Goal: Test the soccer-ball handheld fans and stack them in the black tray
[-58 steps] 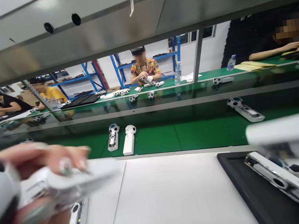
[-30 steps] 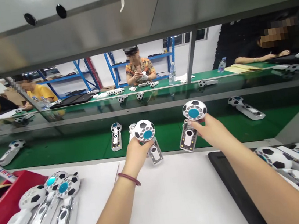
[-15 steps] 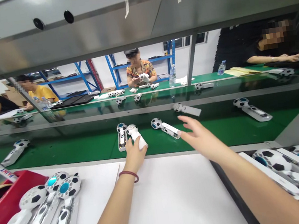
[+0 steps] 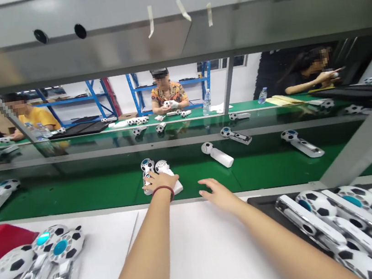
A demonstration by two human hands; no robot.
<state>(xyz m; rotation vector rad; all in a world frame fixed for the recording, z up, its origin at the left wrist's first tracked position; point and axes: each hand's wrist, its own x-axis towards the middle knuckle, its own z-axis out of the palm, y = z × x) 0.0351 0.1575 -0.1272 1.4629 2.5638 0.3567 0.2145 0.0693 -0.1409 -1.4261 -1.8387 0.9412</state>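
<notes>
My left hand (image 4: 160, 181) is spread over two football-patterned handheld fans lying side by side on the green belt (image 4: 85, 190). Its fingers reach across the handle of an opened fan (image 4: 147, 164). The thumb is apart from them, above a white-backed fan (image 4: 178, 187). How firmly the fingers press is hidden. At the belt's near edge my right hand (image 4: 216, 193) hovers with fingers parted and nothing in them. Beyond it lie a white-backed fan (image 4: 221, 156) and an opened fan (image 4: 237, 137) with a blue centre.
More fans lie left on the white work surface (image 4: 201, 248) beside a red bin (image 4: 10, 242). Several fill a black tray (image 4: 268, 206) at right. A slanted metal post (image 4: 361, 133) stands right; a metal panel (image 4: 108, 53) hangs overhead. Co-workers sit across the belt.
My left hand has moved left from the white-backed fan onto the opened one. My right hand has drawn back nearer. The opened fan near it now lies farther back and right.
</notes>
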